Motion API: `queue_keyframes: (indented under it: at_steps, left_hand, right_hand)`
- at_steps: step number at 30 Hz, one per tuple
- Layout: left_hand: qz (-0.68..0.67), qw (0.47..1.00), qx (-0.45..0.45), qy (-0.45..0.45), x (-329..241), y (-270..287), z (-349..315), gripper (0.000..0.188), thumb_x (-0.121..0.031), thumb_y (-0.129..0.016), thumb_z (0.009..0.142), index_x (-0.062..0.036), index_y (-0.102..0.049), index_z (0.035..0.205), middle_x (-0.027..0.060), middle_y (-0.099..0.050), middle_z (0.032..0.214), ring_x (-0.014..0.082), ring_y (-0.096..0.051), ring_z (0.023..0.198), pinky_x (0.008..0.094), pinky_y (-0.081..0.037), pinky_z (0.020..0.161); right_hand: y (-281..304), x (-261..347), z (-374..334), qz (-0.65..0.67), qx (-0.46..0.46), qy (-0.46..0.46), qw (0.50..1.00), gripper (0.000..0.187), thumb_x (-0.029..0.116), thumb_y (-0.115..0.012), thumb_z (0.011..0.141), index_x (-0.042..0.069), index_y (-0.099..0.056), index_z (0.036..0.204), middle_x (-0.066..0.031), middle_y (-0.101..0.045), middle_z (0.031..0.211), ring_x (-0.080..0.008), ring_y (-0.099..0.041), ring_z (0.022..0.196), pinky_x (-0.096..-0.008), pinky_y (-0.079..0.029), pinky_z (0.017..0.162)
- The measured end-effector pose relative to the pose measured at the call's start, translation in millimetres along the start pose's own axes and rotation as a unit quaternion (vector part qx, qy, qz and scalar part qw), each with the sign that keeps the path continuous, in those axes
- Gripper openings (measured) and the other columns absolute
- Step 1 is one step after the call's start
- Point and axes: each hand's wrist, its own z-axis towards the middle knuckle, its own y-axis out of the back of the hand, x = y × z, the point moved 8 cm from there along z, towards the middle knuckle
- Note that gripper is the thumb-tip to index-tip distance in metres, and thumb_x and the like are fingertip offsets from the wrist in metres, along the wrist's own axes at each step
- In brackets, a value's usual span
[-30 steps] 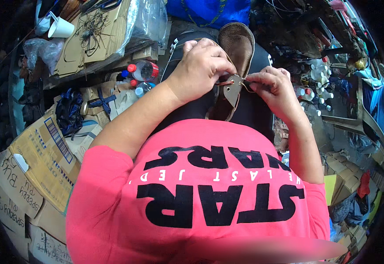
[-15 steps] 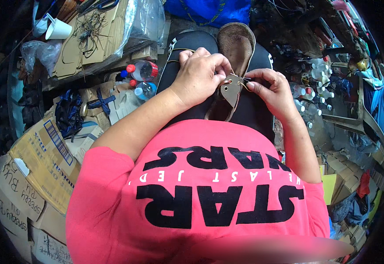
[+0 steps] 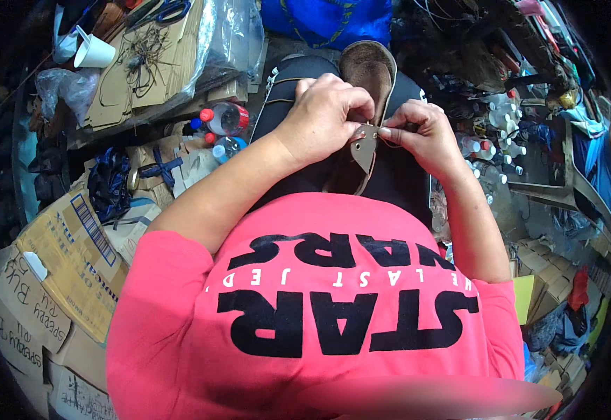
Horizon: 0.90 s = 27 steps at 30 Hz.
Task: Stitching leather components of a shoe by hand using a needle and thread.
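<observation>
Between my thighs lies a brown shoe (image 3: 368,64), its fuzzy insole showing at the far end. A grey-tan leather flap (image 3: 363,157) with metal eyelets covers its nearer part. My left hand (image 3: 323,115) is closed at the flap's left edge, the thumb pressing by an eyelet. Finger and thumb of my right hand (image 3: 421,133) pinch a thin lace at the flap's right side; the fingers hide most of it. A loose length of thin brown lace (image 3: 277,102) lies over my left thigh, running toward my left hand.
Plastic bottles (image 3: 227,119) stand left of my leg, and several more bottles (image 3: 505,133) lie to the right. Cardboard sheets (image 3: 120,98) with a tangle of strings and a white cup (image 3: 95,50) sit at upper left. A blue bag (image 3: 330,21) is ahead.
My right hand has moved left, close against the flap. The lace end that stood out between the hands is now mostly covered by the fingers. My left hand stays at the flap.
</observation>
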Motion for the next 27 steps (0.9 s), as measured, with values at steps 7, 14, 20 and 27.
queue_keyframes:
  at_steps: [7, 14, 20, 27]
  left_hand:
    - [0.044, 0.994, 0.104, 0.008, 2, -2, 6, 0.008, -0.016, -0.071, 0.073, -0.0133, -0.068, 0.081, 0.0016, -0.064, 0.079, 0.0226, -0.057, 0.09, 0.0385, -0.038, 0.082]
    - [0.131, 0.979, 0.15, -0.038, -3, 5, 0, 0.005, -0.013, -0.066, 0.079, -0.0134, -0.062, 0.082, -0.0012, -0.061, 0.081, 0.0204, -0.054, 0.092, 0.0376, -0.032, 0.081]
    - [0.124, 0.975, 0.179, -0.04, -13, -7, 2, 0.008, -0.012, -0.062, 0.082, -0.0107, -0.061, 0.089, 0.0072, -0.064, 0.082, 0.0286, -0.06, 0.088, 0.0427, -0.041, 0.077]
    - [0.145, 0.96, 0.233, -0.061, -11, -13, 5, 0.011, -0.017, -0.059, 0.086, -0.0101, -0.06, 0.094, 0.01, -0.065, 0.081, 0.0301, -0.062, 0.087, 0.0434, -0.043, 0.077]
  right_hand:
    - [-4, -8, 3, 0.035, -0.005, -0.033, 0.999, 0.014, 0.006, -0.078, 0.073, -0.001, -0.066, 0.075, -0.0066, -0.062, 0.069, -0.0131, -0.062, 0.064, -0.028, -0.048, 0.058]
    - [17, -38, -15, 0.097, 0.016, -0.159, 0.982, 0.015, 0.009, -0.076, 0.075, 0.001, -0.064, 0.079, -0.0012, -0.053, 0.08, -0.0121, -0.052, 0.081, -0.0275, -0.041, 0.073]
    - [22, -25, -31, -0.006, -0.01, -0.049, 0.999, 0.014, 0.01, -0.075, 0.078, 0.004, -0.065, 0.087, 0.0008, -0.049, 0.093, -0.0103, -0.047, 0.083, -0.0259, -0.04, 0.074]
    - [60, -21, -28, -0.01, -0.065, -0.022, 0.998, 0.012, 0.009, -0.07, 0.083, 0.001, -0.06, 0.085, -0.0044, -0.052, 0.089, -0.0132, -0.054, 0.081, -0.0255, -0.045, 0.072]
